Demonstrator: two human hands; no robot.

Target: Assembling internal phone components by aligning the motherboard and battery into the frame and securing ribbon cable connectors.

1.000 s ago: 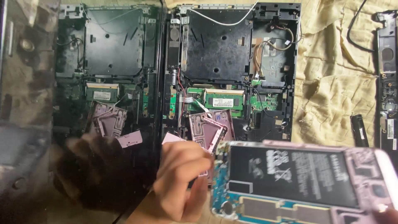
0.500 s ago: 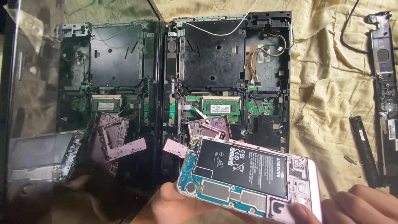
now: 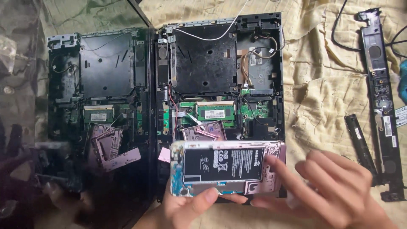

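Note:
An opened pink phone (image 3: 227,167) with its back off shows a black battery and circuit board. My left hand (image 3: 193,208) grips it from below, thumb on its lower edge. My right hand (image 3: 330,191) is at the phone's right end, index finger lying on that edge, other fingers spread. The phone hovers over the front of an opened black laptop base (image 3: 220,85) with a green board and memory module showing. A pink metal frame piece (image 3: 205,131) lies on the laptop just behind the phone.
A glossy black laptop screen (image 3: 76,118) at left mirrors the laptop base. A crumpled beige cloth (image 3: 322,85) covers the surface. A long black speaker bar (image 3: 381,85) and a short black strip (image 3: 360,142) lie at right, with a black cable (image 3: 337,25) at top.
The phone has levelled out and moved left and up in view. My right hand came in from the lower right onto the phone's right end. The view shifted slightly.

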